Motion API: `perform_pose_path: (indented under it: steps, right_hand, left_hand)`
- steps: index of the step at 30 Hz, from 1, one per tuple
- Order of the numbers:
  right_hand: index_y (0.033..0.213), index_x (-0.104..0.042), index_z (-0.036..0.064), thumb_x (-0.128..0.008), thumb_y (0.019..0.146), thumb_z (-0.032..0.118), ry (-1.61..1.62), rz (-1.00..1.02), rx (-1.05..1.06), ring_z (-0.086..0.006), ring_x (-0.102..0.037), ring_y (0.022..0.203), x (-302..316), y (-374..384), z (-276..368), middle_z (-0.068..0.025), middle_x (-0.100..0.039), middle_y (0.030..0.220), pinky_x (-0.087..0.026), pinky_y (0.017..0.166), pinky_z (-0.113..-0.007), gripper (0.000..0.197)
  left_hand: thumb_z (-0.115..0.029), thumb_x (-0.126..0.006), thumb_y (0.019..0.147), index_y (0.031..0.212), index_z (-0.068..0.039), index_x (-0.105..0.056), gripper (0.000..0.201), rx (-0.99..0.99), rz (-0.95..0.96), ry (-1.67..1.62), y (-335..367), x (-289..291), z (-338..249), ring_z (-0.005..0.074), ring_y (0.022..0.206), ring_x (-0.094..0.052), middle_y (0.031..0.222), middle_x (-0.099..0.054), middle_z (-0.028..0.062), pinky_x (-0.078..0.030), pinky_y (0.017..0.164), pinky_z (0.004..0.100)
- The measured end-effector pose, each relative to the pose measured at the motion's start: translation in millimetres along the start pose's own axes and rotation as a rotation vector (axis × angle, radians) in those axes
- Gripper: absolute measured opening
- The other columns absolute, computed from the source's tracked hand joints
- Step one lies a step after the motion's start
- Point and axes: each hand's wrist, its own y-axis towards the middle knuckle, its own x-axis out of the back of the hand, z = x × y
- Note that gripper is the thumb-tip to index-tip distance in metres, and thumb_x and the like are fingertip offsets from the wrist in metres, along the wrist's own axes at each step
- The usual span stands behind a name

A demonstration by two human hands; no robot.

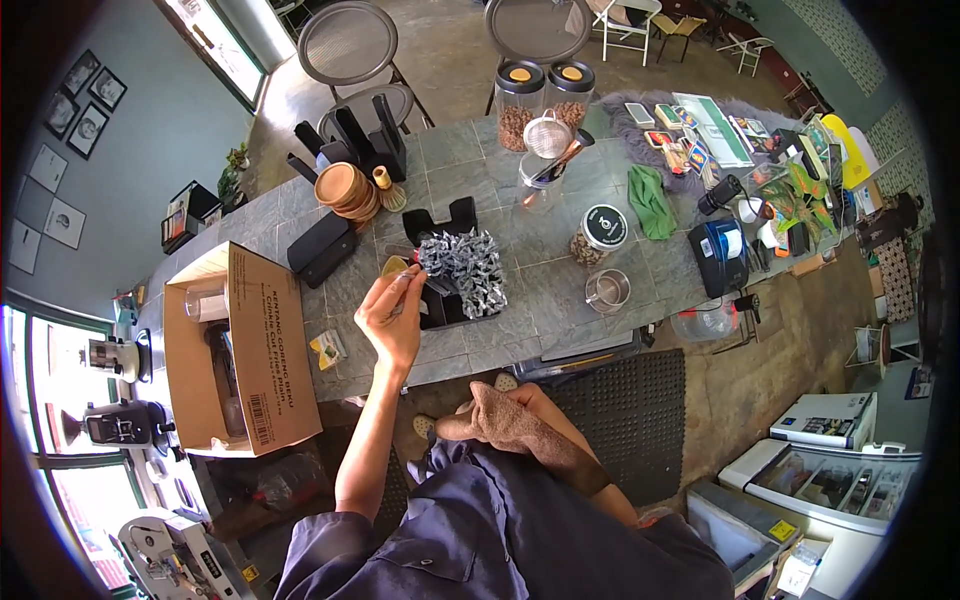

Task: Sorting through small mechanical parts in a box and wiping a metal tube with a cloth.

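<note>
My left hand (388, 312) is over the counter with thumb and fingers pinched together. A small thing seems to be in the pinch, but I cannot make out what. Right beside those fingertips lies a heap of silver, foil-like twisted pieces (465, 272) in a black open box (438, 318). Close to my body, my right hand (538, 402) is closed on a brown cloth (490, 418), which hides most of its fingers. A small yellowish cup (394, 265) sits just behind my left fingertips, partly covered by them.
A cardboard box (270, 350) stands at the left. Wooden bowls (348, 188) and a black case (322, 250) lie behind it. Farther right are a lidded jar (600, 235), a glass cup (607, 291), a green cloth (652, 202) and two tall canisters (520, 105).
</note>
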Motion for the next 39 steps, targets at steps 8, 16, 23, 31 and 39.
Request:
perform_pose_path:
  steps: [8, 16, 23, 31, 39]
  right_hand:
    - [0.121, -0.063, -0.0017, -0.069, 0.105, 0.028, 0.041, 0.017, -0.010, -0.0100, -0.060, 0.111, 15.4, 13.3, -18.7, -0.0065, -0.067, 0.120, -0.048, 0.099, -0.026, 0.035]
    - [0.133, -0.056, -0.0039, -0.070, 0.104, 0.032, 0.054, 0.261, -0.080, -0.0137, -0.059, 0.120, 22.4, 16.7, -21.7, -0.0103, -0.063, 0.128, -0.045, 0.105, -0.029, 0.048]
    - [0.127, -0.058, -0.0030, -0.067, 0.105, 0.027, -0.137, 0.129, -0.216, -0.0134, -0.063, 0.098, 6.7, 11.9, -12.7, -0.0087, -0.064, 0.118, -0.051, 0.092, -0.028, 0.038]
    - [0.108, -0.065, 0.0033, -0.060, 0.099, 0.018, -1.643, 0.575, 0.409, -0.0289, -0.068, 0.066, -38.4, -14.6, 69.8, -0.0164, -0.065, 0.108, -0.058, 0.063, -0.048, 0.018]
    - [0.108, -0.071, 0.0003, -0.065, 0.086, 0.019, -1.952, 0.507, 1.069, -0.0228, -0.068, 0.069, -92.9, 56.7, 56.0, -0.0064, -0.066, 0.089, -0.056, 0.066, -0.039, 0.030]
  left_hand:
    - [0.001, -0.084, 0.086, 0.112, 0.001, -0.076, 0.026, 0.040, 0.151, 0.032, -11.8, -17.4, 13.1, 0.0175, 0.081, -0.074, 0.092, -0.074, 0.0098, -0.063, 0.067, 0.0292]
    - [-0.001, -0.084, 0.087, 0.093, -0.004, -0.047, 0.038, 0.199, 0.125, 0.065, -31.4, -28.8, 37.2, 0.0213, 0.081, -0.076, 0.090, -0.074, 0.0123, -0.061, 0.058, 0.0318]
    - [-0.006, -0.088, 0.084, 0.091, -0.005, -0.051, 0.038, 0.101, 0.189, 0.147, -29.8, -21.1, 40.8, 0.0210, 0.072, -0.074, 0.083, -0.071, 0.0100, -0.060, 0.057, 0.0315]
    - [-0.011, -0.085, 0.090, 0.099, -0.003, -0.063, 0.026, 0.311, 0.184, 0.061, -50.4, 33.3, -7.0, 0.0124, 0.081, -0.072, 0.088, -0.074, 0.0074, -0.056, 0.062, 0.0276]
    - [-0.002, -0.069, 0.101, 0.108, 0.002, -0.065, 0.008, 0.559, 0.191, -0.168, -74.8, 137.0, -24.9, 0.0115, 0.078, -0.070, 0.092, -0.071, 0.0077, -0.061, 0.064, 0.0265]
